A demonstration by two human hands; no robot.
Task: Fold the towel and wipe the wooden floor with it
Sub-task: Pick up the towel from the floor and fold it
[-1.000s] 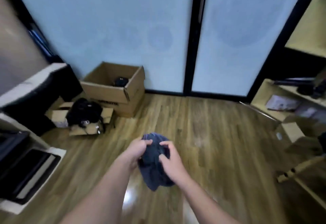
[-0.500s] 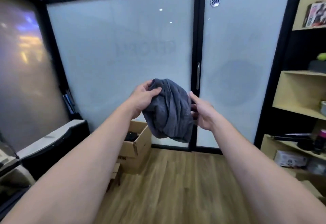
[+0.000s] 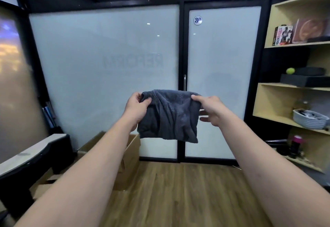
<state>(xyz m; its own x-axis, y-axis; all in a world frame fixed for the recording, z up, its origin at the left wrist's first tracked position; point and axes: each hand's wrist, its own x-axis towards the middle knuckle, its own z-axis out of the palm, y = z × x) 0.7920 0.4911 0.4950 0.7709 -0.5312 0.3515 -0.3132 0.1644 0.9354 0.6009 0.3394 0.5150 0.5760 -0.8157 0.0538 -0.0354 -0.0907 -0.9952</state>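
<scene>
Since half a second ago we have drawn our hands apart, and the towel [image 3: 168, 116], which hung bunched in a rounded lump, is now stretched into a wide, creased rectangle between them. Our left hand [image 3: 136, 106] pinches the towel's upper left corner, thumb on the near face and fingers curled behind the cloth. Our right hand [image 3: 209, 107] grips the upper right corner between thumb and forefinger; its lower fingers stick out loosely below, not touching the towel as far as we can tell. We hold the towel in the air at arm's length, in front of the frosted glass door [image 3: 221, 76] and well above the wooden floor [image 3: 178, 191]. Its lower edge hangs free and uneven.

Left of the towel and lower, a cardboard box [image 3: 130, 157] sits on the floor against the glass partition. To the right of the towel stand wooden shelves [image 3: 292, 87] holding books, a green ball [image 3: 290, 70] and a woven basket [image 3: 309, 119].
</scene>
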